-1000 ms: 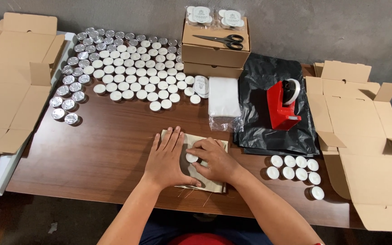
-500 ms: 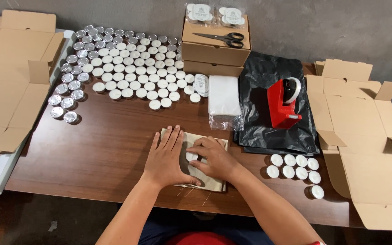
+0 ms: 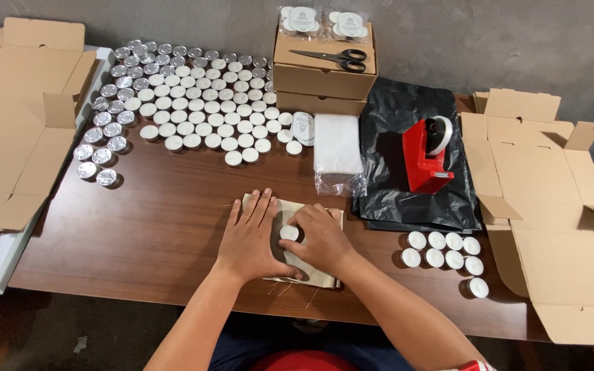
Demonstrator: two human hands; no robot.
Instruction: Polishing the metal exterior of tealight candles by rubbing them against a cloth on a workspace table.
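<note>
Nothing moved: tealight (image 3: 289,233) between both hands (image 3: 252,237).

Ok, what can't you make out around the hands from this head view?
- Cloth pouch: mostly covered by the left hand and right hand.
- Tealight: only its top shows between the fingers.
- Cardboard flat: cut off by the right edge.
- Label prints on the far packs: too small.

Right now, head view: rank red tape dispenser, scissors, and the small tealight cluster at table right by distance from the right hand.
Measured from the right hand:
1. Small tealight cluster, just to its right near the front edge.
2. Red tape dispenser, right and farther back, on the black bag.
3. Scissors, at the back, on top of the stacked boxes.
</note>
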